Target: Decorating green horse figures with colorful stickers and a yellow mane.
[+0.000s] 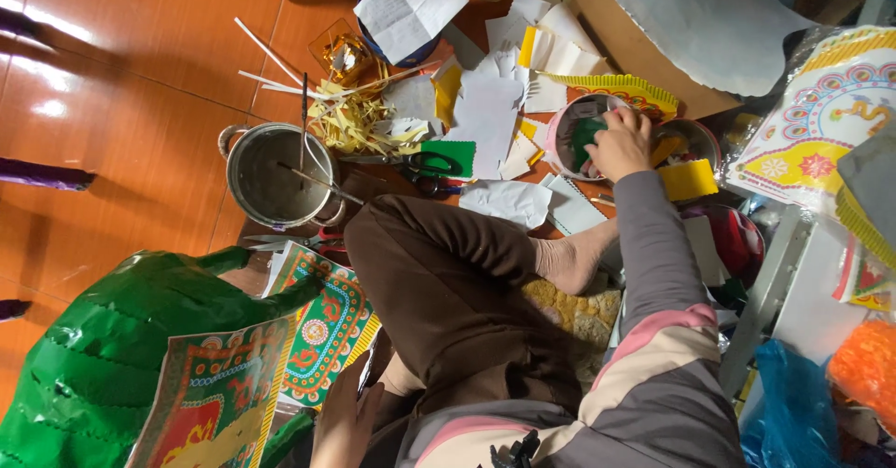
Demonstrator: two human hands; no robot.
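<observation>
My right hand (621,143) reaches out over a round pink-rimmed container (564,125) and grips a green piece of paper (587,136) at its opening. My left hand (343,419) rests low near my lap, fingers apart, touching the edge of a patterned decorative sheet (322,323) that lies against a shiny green paper figure (112,347). My crossed leg in brown trousers (439,281) and my foot in a sock (574,255) lie between the two hands.
A metal pot (245,177) with sticks stands on the orange floor. Scissors (425,165), yellow paper shreds (359,123), white and yellow scraps, a yellow pad (689,180), a cardboard sheet (635,39) and patterned paper (821,123) crowd the far and right sides.
</observation>
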